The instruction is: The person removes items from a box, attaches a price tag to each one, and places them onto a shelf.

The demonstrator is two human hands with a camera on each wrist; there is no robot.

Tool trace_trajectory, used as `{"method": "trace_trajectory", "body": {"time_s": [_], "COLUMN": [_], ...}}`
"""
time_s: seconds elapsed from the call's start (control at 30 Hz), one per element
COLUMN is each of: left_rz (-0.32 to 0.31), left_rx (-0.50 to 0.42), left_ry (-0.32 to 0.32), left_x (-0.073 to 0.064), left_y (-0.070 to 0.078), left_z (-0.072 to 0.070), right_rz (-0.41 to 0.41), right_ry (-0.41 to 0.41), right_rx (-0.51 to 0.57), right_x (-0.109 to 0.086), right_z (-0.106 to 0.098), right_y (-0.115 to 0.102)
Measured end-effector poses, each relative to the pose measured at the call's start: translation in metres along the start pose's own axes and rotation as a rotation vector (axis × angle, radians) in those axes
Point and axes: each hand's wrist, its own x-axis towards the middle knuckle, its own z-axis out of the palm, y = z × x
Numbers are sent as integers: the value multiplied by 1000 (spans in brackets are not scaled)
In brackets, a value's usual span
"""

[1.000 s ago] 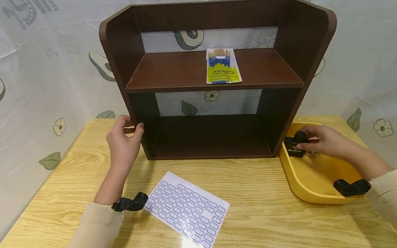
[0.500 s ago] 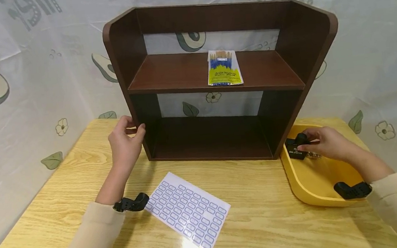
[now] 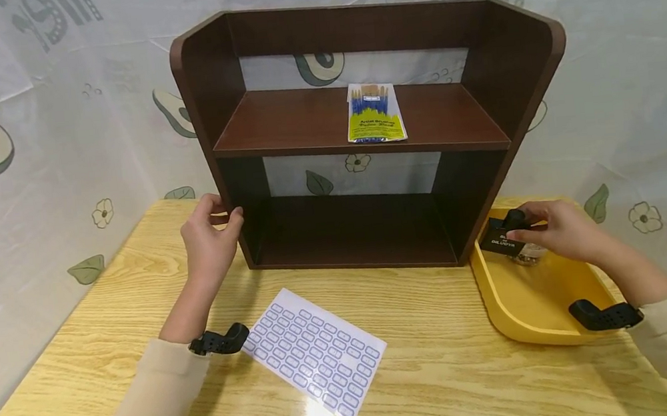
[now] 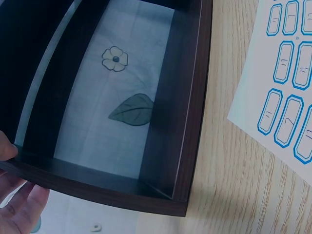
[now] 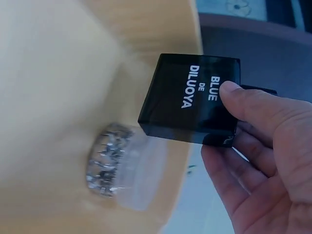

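Observation:
My left hand (image 3: 210, 240) pinches the left side panel of the dark brown shelf rack (image 3: 289, 120); in the left wrist view, the thumb (image 4: 6, 147) lies on the panel's inner side, fingers outside. At the right, my right hand (image 3: 574, 232) holds a black square perfume bottle (image 5: 185, 97) lettered "BLUE DE DILUOYA", thumb on its lettered face near the cap. The bottle is tilted, above the back left part of a yellow bin (image 3: 535, 299). Inside the bin, below the bottle, is a clear jar (image 5: 117, 165) of small shiny metal pieces with a whitish lid.
A pack of artist brushes (image 3: 374, 113) lies on the rack's upper shelf. On the wooden table (image 3: 433, 366), a sheet of blue-framed labels (image 3: 317, 353) lies in front of the rack. A patterned white cloth (image 3: 67, 193) hangs behind. The bin stands close against the rack's right side.
My right hand has lifted the perfume bottle slightly up and right, tilting it and showing more of the jar beneath. My left hand has stayed on the rack.

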Motion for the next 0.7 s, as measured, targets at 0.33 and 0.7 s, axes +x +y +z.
{"method": "trace_trajectory", "body": {"time_s": [0.33,0.7], "left_rz": [-3,2], "left_rx": [2,2], "left_ry": [2,-3], "left_x": [0,1], "left_y": [-2,-1], "left_z": [-1,-1], "right_rz": [-10,0], "right_ry": [4,-37], "right_rx": [-60,-40], "right_x": [-9,-23], "right_z": [-20,-36], "right_y": [-21,-50]}}
